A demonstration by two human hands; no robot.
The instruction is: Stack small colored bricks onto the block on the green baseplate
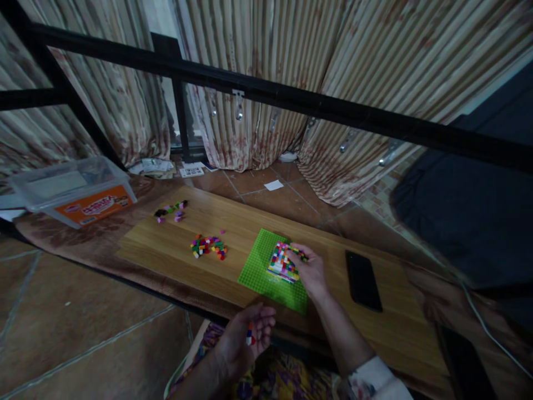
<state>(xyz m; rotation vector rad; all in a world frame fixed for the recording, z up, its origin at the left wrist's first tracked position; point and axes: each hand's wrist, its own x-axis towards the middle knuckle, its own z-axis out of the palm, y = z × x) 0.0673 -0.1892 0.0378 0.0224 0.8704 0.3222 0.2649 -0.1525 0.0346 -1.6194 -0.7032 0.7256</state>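
My left hand (249, 336) is cupped palm up in front of the board's near edge, with a few small toy bricks (250, 335) in red, white and blue lying in it. My right hand (308, 268) has its fingers closed at the right side of a multicoloured block of toy bricks (281, 260), pinching at small bricks on its top. The fingers partly hide which brick they grip. That block stands on a green studded baseplate (256, 261) on the wooden board.
Left of the baseplate lie a pile of loose bricks (208, 246) and a pink and black group (171, 210). A phone (363, 280) lies to the right. A clear plastic tub (79, 189) stands far left. A black metal bar (266, 91) crosses behind.
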